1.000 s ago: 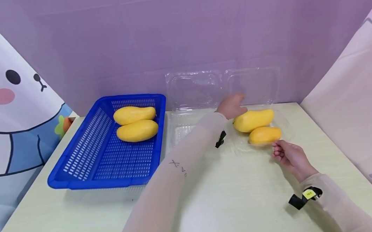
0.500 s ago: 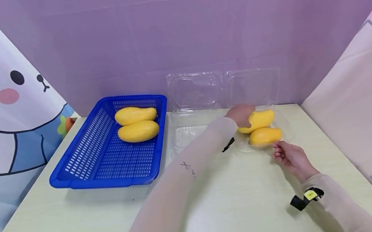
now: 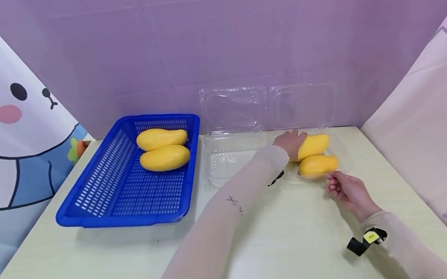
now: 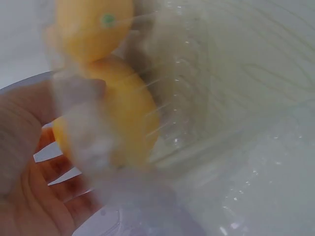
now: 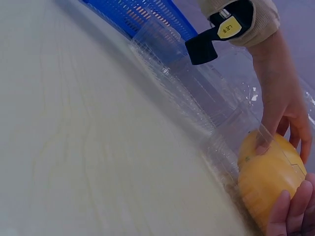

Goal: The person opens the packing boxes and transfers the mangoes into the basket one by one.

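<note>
In the head view, two yellow mangoes sit one behind the other in the right-hand clear plastic clamshell container (image 3: 303,106), whose lid stands up at the back. My left hand (image 3: 290,143) grips the left end of the back mango (image 3: 314,146); in the left wrist view its thumb (image 4: 81,96) lies over the fruit and the fingers pass behind. The front mango (image 3: 318,165) lies before it, its stem end green-tipped in the left wrist view. My right hand (image 3: 349,194) pinches the container's front right edge with thumb and forefinger, other fingers curled.
A blue plastic basket (image 3: 115,221) stands at the left with two more mangoes (image 3: 164,158) in it. Between basket and filled container is a second clear container (image 3: 233,109), lid upright, no fruit in it. A purple cloth (image 3: 210,39) hangs behind the table.
My left hand has come from above the gap at the container's back down and slightly right onto the back mango. The right hand keeps its place at the container's edge.
</note>
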`<control>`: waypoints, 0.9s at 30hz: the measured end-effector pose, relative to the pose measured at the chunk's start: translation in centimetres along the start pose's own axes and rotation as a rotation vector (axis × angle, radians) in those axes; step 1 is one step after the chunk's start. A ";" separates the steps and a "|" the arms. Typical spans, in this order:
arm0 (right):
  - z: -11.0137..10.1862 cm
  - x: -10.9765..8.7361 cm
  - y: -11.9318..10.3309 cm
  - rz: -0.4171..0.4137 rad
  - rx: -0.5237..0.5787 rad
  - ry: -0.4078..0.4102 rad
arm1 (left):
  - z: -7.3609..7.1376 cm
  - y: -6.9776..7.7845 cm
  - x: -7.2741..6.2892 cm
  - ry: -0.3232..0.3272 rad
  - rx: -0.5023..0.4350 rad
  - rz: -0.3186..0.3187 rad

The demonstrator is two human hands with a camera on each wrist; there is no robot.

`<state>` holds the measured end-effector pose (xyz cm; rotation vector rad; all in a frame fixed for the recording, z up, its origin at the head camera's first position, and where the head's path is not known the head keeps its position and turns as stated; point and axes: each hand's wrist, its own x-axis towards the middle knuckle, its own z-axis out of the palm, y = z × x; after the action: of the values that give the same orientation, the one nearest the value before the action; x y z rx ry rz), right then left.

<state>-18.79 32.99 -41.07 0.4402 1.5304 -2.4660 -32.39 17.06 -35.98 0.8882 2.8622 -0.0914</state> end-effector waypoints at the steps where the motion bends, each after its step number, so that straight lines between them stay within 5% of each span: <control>1: 0.0 0.0 0.1 -0.005 -0.002 0.001 | 0.1 0.0 -0.1 0.000 -0.003 -0.004; 8: 0.0 0.2 0.5 -0.038 -0.019 0.016 | 0.0 0.6 -1.2 0.019 0.040 -0.022; 27: 0.1 0.0 0.4 -0.051 -0.019 0.026 | 0.7 0.9 -0.3 0.056 0.114 0.010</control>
<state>-18.63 32.70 -41.33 0.4369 1.5927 -2.4913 -31.61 17.57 -36.62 0.9400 2.9294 -0.2349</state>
